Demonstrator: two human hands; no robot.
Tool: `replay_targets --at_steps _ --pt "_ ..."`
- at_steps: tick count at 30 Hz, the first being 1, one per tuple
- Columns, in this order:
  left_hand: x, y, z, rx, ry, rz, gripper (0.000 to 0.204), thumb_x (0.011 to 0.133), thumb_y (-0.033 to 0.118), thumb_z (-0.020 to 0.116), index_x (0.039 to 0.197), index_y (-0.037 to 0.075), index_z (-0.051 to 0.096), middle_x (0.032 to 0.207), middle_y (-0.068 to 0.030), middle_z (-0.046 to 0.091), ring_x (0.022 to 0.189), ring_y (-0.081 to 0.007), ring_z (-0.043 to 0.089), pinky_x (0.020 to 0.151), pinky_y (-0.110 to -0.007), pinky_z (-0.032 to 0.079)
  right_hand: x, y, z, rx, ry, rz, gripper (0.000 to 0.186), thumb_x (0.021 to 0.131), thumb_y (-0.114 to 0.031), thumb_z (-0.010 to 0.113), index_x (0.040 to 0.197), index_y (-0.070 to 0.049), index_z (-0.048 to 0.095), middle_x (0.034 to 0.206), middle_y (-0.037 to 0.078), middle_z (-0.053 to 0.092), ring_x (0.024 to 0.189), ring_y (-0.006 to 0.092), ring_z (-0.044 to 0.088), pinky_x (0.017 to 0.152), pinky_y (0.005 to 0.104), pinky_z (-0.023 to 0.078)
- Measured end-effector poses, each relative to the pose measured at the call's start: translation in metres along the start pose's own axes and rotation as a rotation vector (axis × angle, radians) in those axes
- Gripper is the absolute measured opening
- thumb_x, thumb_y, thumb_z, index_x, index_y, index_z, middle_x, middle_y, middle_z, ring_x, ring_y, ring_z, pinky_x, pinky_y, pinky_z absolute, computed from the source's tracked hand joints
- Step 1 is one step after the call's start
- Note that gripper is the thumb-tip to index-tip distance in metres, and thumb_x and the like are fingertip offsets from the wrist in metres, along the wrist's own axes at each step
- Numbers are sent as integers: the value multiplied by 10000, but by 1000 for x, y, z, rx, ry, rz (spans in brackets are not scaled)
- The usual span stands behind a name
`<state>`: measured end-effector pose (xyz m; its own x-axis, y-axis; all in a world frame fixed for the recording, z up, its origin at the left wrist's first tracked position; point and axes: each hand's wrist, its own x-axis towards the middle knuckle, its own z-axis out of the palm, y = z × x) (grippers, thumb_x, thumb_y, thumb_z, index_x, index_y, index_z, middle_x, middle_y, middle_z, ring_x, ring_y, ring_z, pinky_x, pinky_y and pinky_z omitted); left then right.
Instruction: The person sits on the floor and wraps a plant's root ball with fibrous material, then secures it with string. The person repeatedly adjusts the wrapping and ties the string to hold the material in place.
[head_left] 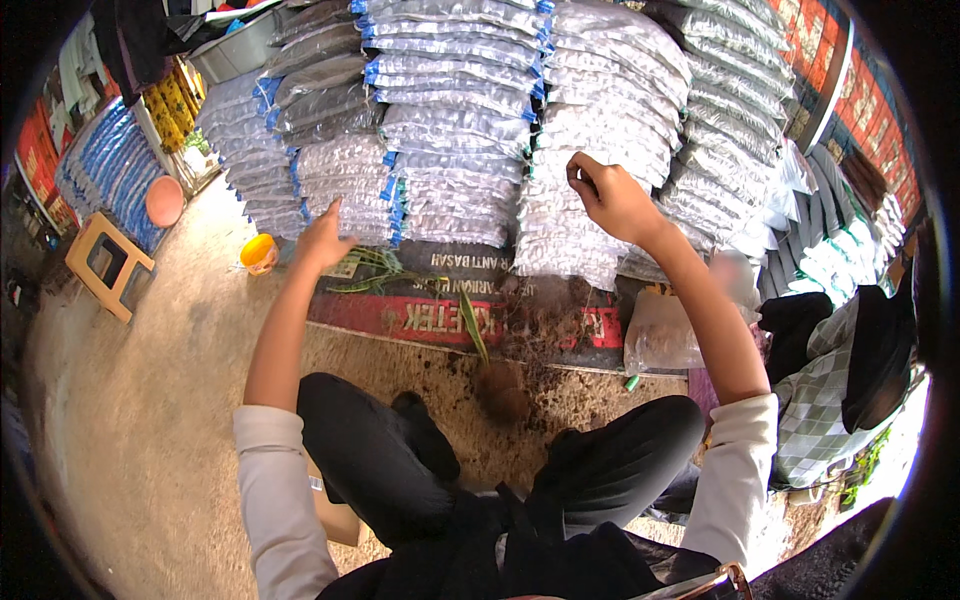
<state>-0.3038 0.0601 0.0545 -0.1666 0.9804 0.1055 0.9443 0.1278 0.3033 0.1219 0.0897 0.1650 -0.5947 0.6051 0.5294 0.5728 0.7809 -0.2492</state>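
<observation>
My left hand [324, 240] is held out over the near-left side, fingers stretched and apart, with nothing in it. Just right of it lies a plant with long narrow green leaves [375, 268]. My right hand [612, 200] is raised before the stacked bags, its fingers curled together; what they hold, if anything, is hidden. Between my feet sits a round brown soil clump [502, 393], with a long upright yellow-edged green leaf [473, 325] beside it. Loose dark soil [545, 305] is heaped on a black and red printed sheet [400, 312].
Tall stacks of filled clear plastic bags [455, 120] stand ahead. On the left are a yellow tub [259, 254], a tan stool [108, 265] and a terracotta-coloured round item [164, 201]. A clear plastic bag [660, 332] and a checked cloth [815, 390] lie to the right.
</observation>
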Motion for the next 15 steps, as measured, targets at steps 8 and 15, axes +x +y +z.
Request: replay_targets --at_steps 8,15 --pt "-19 -21 -2 -7 -111 -190 755 709 334 675 1318 78 310 1304 -211 365 1212 -313 362 981 -413 319 -18 -19 -8 13 -82 27 129 795 -58 476 921 -32 484 694 214 570 678 388 556 608 451 435" --pt "-35 115 5 -745 -278 409 482 822 304 590 1211 58 448 1217 -101 481 1128 -230 454 954 -362 359 -15 -45 6 149 -82 -75 119 775 -58 498 891 -40 486 649 183 568 631 371 565 573 440 437"
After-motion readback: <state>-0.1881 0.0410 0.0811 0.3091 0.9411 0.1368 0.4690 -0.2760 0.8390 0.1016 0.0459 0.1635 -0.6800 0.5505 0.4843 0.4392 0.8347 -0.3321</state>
